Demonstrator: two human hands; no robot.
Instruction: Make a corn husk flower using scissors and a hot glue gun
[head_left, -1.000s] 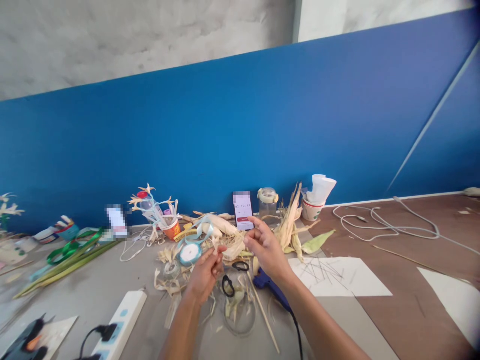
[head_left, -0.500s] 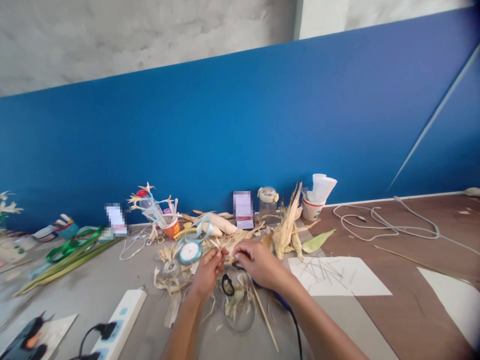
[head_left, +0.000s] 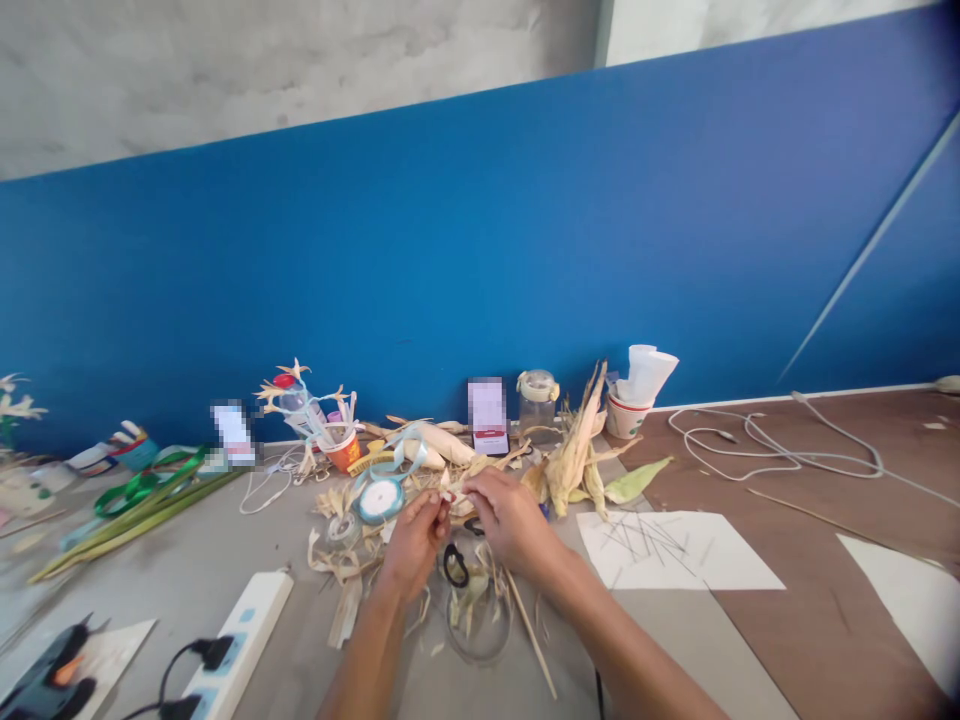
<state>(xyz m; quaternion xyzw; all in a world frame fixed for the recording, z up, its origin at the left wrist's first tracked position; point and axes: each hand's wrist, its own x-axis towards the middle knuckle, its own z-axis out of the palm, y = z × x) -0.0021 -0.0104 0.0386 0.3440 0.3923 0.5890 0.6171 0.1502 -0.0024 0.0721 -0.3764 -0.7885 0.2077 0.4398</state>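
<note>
Nearest on the counter (head_left: 304, 640), a clear round object (head_left: 484, 661) lies with a thin stick (head_left: 531, 635) slanting just right of it. Beyond, a black finger loop (head_left: 448, 560), apparently of scissors, shows between the wrists.

Farther in, the left hand (head_left: 411, 548) pinches a small pale piece (head_left: 445, 484) between thumb and fingers, above the counter. Its tip points away from the pinch; whether it tilts upward or toward the far side I cannot tell. The right hand (head_left: 514, 518) is just to the right, its thumb and forefinger drawn close together near the piece; whether they grip anything thin is too small to tell. The left hand is the nearer, touching the piece.

Past the fingers, a ribbon roll (head_left: 380, 498) lies to the left, dry husks (head_left: 570, 470) to the right, and a phone (head_left: 488, 412) stands at the far edge.
</note>
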